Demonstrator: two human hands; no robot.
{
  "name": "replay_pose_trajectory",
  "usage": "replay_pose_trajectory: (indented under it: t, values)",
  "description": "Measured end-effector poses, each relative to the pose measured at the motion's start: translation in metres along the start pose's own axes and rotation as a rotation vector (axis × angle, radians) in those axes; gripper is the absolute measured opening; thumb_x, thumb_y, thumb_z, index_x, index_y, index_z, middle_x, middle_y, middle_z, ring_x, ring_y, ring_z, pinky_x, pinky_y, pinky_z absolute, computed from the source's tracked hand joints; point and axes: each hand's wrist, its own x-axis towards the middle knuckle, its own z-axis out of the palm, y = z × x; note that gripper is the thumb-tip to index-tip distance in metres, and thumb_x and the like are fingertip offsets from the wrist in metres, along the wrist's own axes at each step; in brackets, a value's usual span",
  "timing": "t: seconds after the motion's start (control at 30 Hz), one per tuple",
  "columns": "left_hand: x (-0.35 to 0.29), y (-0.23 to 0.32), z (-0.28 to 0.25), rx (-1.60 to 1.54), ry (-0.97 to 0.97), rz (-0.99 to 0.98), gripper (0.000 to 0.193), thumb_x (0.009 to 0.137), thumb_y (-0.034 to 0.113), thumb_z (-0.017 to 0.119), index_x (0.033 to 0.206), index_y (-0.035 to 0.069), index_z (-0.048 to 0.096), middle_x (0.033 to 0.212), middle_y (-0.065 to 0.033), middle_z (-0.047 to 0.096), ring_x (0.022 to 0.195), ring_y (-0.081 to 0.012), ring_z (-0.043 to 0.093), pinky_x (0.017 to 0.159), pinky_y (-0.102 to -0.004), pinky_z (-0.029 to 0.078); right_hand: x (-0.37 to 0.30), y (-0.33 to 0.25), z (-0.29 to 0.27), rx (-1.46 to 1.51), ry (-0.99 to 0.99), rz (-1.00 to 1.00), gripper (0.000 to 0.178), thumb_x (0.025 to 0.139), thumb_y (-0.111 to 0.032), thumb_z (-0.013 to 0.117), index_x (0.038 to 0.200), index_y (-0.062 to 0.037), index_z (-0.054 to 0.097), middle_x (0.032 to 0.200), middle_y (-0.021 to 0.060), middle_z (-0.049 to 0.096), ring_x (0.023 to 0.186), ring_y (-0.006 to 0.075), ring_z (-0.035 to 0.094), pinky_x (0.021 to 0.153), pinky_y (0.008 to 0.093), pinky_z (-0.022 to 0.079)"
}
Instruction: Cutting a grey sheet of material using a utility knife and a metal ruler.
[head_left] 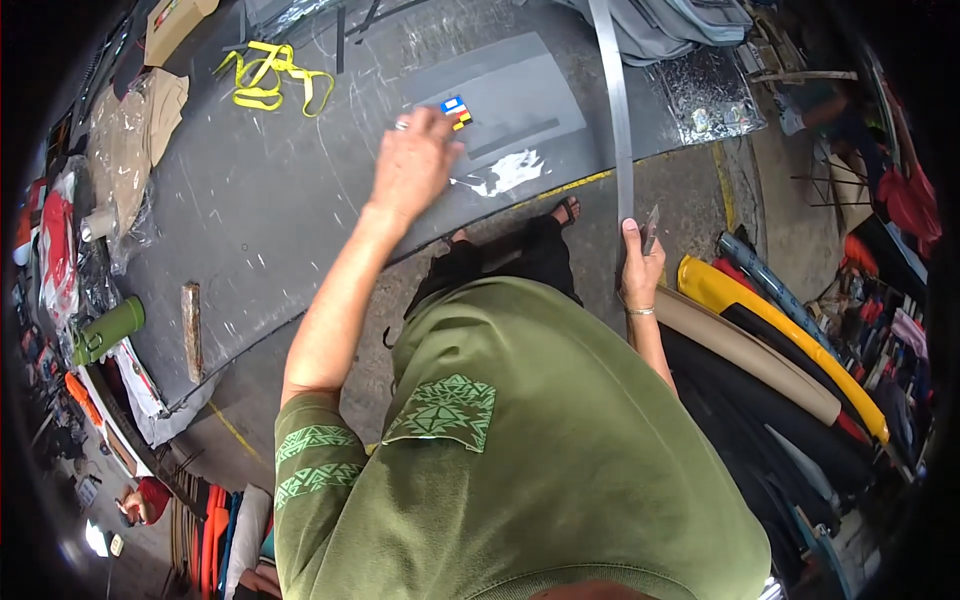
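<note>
One fisheye view looks steeply down from the person's head, upright. The shirt [590, 400], nearest, fills the lower middle; the left hand [412, 165], above centre, and right hand [641, 265], right of centre, lie farther off, with the table [270, 210] across the upper left.

This looks like a workshop for cutting sheet material: a broad, scuffed dark worktable [300, 200] carries a grey sheet [535, 85], a tangled yellow measuring tape [262, 92] and part of a long metal straightedge [612, 90]. Alongside lie big rolls of material, among them a yellow roll [790, 335] and a beige roll [745, 350]. The worn grey floor [240, 395] bears yellow lines [233, 432], and assorted bundles crowd the edges.
</note>
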Motion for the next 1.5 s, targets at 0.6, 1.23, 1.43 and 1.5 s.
replay_pose_trajectory:
  t: [0.6, 1.23, 1.43, 1.5]
  values:
    - [-0.002, -0.004, 0.043, 0.049, 0.153, -0.124, 0.086, 0.091, 0.068, 0.062, 0.151, 0.008, 0.049, 0.16, -0.0133, 0.042, 0.152, -0.0403, 0.031, 0.119, -0.0683, 0.024, -0.012, -0.021, 0.046, -0.083, -0.188, -0.095, 0.036, 0.096, -0.034, 0.076, 0.081, -0.0038, 0.063, 0.07, -0.0062, 0.05, 0.068, 0.006, 0.043, 0.061, 0.0266, 0.039]
    - [0.017, -0.022, 0.049, 0.018, 0.181, -0.053, 0.073, 0.102, 0.057, 0.052, 0.155, 0.008, 0.041, 0.162, -0.02, 0.037, 0.154, -0.0381, 0.028, 0.122, -0.0669, 0.018, -0.025, -0.026, 0.094, -0.277, -0.341, -0.488, 0.052, 0.084, -0.025, 0.083, 0.131, -0.0111, 0.068, 0.118, 0.0119, 0.074, 0.085, 0.0287, 0.073, 0.077, 0.0367, 0.057]
    - [0.018, -0.025, 0.053, 0.062, 0.187, -0.03, 0.082, 0.096, 0.066, 0.057, 0.153, 0.009, 0.044, 0.161, -0.0192, 0.038, 0.154, -0.0355, 0.028, 0.124, -0.0628, 0.015, -0.024, -0.027, 0.09, -0.367, -0.416, -0.434, 0.057, 0.08, -0.017, 0.085, 0.134, -0.0135, 0.067, 0.115, 0.0101, 0.073, 0.1, 0.0286, 0.072, 0.086, 0.0369, 0.057]
    - [0.017, -0.025, 0.053, 0.057, 0.197, -0.026, 0.081, 0.096, 0.065, 0.058, 0.153, 0.009, 0.044, 0.161, -0.0189, 0.038, 0.154, -0.0347, 0.029, 0.124, -0.0629, 0.016, -0.024, -0.03, 0.089, -0.404, -0.421, -0.427, 0.058, 0.08, -0.016, 0.085, 0.135, -0.0149, 0.067, 0.109, 0.009, 0.073, 0.094, 0.0283, 0.072, 0.081, 0.0372, 0.058]
